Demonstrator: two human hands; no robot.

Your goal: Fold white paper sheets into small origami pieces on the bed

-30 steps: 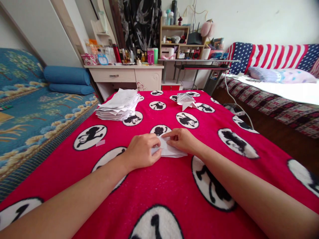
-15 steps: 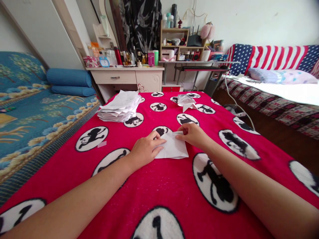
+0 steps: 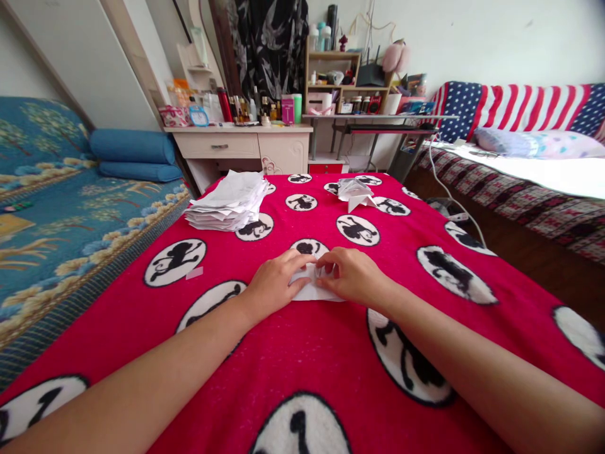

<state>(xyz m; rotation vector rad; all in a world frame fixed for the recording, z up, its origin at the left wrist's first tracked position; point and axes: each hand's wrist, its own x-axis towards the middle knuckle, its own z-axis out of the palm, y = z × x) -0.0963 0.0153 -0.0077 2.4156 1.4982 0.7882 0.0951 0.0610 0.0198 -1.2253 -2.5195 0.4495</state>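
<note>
A small white sheet of paper lies on the red blanket with black-and-white animal circles. My left hand presses on the paper's left side, fingers curled over its edge. My right hand covers the paper's right part, fingertips pinching a fold near the middle. Most of the sheet is hidden under both hands. Farther away on the blanket, a stack of white papers sits at the left and a pile of folded paper shapes at the right.
A blue patterned sofa with bolster cushions lies at the left. A cream dresser and a cluttered shelf desk stand at the back. A bed with a flag cover is at the right; a white cable runs down to the floor.
My right hand moved left over the sheet and folded it smaller; half a second ago the paper lay wider and more exposed. My left hand stayed on its left edge.
</note>
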